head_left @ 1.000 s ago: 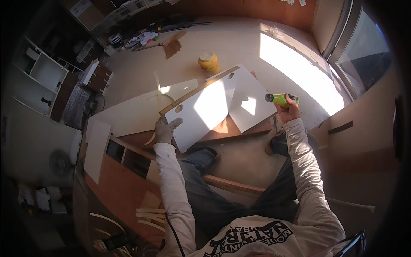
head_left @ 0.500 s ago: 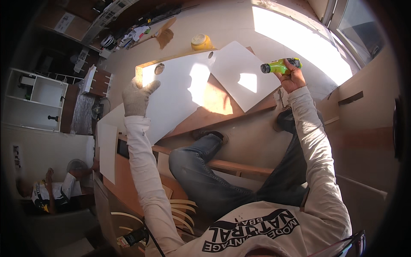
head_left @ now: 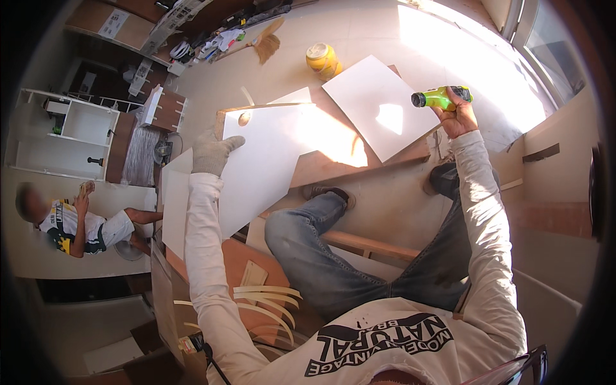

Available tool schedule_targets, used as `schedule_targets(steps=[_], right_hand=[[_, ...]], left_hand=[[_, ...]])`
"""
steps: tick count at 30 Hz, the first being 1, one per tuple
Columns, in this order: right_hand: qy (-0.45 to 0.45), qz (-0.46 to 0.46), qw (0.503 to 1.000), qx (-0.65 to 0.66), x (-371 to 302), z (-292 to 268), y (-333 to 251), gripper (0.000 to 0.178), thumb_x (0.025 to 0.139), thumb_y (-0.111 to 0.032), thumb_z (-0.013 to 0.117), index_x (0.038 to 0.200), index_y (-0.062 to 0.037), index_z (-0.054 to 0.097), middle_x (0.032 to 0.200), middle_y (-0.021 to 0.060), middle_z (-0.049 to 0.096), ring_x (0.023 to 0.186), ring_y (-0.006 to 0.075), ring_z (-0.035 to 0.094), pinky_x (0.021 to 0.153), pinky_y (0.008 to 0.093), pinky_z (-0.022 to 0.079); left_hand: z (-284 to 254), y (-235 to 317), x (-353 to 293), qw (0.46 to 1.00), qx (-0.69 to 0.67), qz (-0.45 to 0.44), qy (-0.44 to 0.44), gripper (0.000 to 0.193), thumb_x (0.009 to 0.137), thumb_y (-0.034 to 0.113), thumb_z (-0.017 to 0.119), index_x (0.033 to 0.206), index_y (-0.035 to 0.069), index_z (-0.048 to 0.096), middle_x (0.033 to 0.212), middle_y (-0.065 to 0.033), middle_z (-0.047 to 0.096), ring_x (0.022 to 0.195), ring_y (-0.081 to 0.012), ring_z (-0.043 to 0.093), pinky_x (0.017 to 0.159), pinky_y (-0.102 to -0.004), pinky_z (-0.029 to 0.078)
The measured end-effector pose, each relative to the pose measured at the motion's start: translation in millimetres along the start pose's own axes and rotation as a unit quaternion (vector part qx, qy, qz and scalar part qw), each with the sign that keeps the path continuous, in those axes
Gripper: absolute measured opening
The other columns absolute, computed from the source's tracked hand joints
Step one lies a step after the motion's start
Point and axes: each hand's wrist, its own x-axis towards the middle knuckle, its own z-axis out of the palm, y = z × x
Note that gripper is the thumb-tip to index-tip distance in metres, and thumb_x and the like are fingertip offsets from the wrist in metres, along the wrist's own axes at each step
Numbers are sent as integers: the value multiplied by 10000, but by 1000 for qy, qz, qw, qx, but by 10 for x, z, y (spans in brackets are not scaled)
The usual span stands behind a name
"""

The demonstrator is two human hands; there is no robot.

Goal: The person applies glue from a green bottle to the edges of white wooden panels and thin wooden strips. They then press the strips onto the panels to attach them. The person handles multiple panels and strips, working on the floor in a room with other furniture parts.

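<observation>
My left hand (head_left: 217, 153), in a grey knitted glove, grips the left edge of a white board (head_left: 263, 167). Its thumb lies across the white face, and the other fingers are hidden behind the edge. The board is tilted, with a raw yellowish far edge and a round hole near that edge. My bare right hand (head_left: 458, 117) is raised at the right, closed around a lime-green and black bottle-shaped thing (head_left: 439, 99) whose black round end points left. A second white panel (head_left: 378, 109) lies between the hands on a reddish-brown board (head_left: 321, 168).
A yellow tub (head_left: 323, 61) and a broom (head_left: 266, 43) are on the floor beyond. Pale curved strips (head_left: 266, 298) lie beside my left arm. At far left another person (head_left: 83, 221) sits near white shelving (head_left: 64, 144). A wooden rail (head_left: 369, 244) runs under my legs.
The white board has shifted and tilted in my left hand, its far edge now nearer. The view has swung, so the other person and the tub show more fully. My right hand keeps its hold.
</observation>
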Motion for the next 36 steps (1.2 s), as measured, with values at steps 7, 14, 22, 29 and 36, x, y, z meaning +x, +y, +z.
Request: schedule_targets(steps=[7, 14, 22, 29, 36], right_hand=[[-14, 5, 1000, -4, 14, -29, 77, 255, 916, -61, 624, 1101, 37, 478, 1073, 170, 580, 1077, 359, 586, 1002, 548, 482], [13, -2, 1000, -13, -52, 74, 40, 258, 917, -64, 623, 1104, 44, 481, 1091, 179, 582, 1092, 374, 584, 994, 544, 491], [-18, 8, 1000, -9, 39, -58, 58, 249, 908, -63, 636, 1089, 33, 494, 1071, 174, 585, 1073, 365, 588, 1000, 541, 487], [-17, 8, 1000, -13, 45, -65, 27, 231, 911, -65, 632, 1076, 29, 500, 1064, 169, 585, 1053, 352, 592, 1000, 536, 486], [-44, 16, 998, -30, -3, -31, 117, 217, 925, -80, 613, 1077, 40, 516, 1066, 176, 603, 1044, 348, 606, 982, 512, 504]], left_hand=[[248, -59, -57, 1000, 13, 11, -24, 398, 678, 233, 853, 810, -77, 641, 729, -194, 666, 652, -290, 662, 608, -387, 519], [496, -227, 41, 998, 35, 46, -25, 344, 678, 182, 795, 943, -6, 679, 755, -141, 691, 674, -252, 668, 694, -367, 532], [561, -188, 172, 997, 80, 0, -20, 492, 643, 228, 835, 1013, -37, 649, 843, -197, 693, 811, -328, 670, 762, -403, 511], [592, -63, 249, 995, 33, -77, -54, 577, 624, 208, 849, 1092, -38, 618, 944, -208, 687, 873, -317, 659, 790, -376, 498], [719, -446, 321, 1000, 23, 15, 1, 471, 641, 232, 828, 988, -31, 648, 770, -174, 679, 717, -300, 665, 691, -386, 517]])
